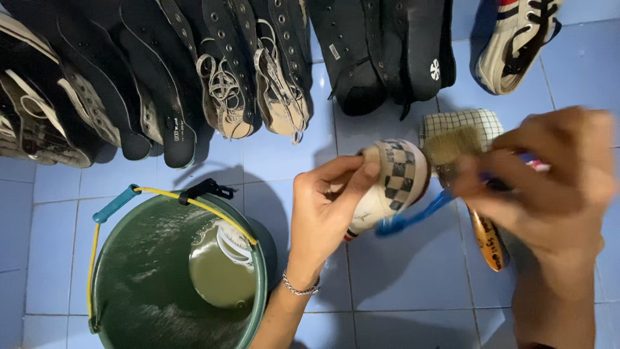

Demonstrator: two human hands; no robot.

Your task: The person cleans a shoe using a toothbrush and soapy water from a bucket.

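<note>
Right hand, blurred, grips a brush against the left-held shoe.

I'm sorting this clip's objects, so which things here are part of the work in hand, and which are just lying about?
In use:
left hand holding the checkered shoe
right hand, blurred, with a brush
blue-handled brush
green bucket of soapy water

Lying about:
row of dark shoes
white striped sneaker
checkered shoe on the floor
</note>
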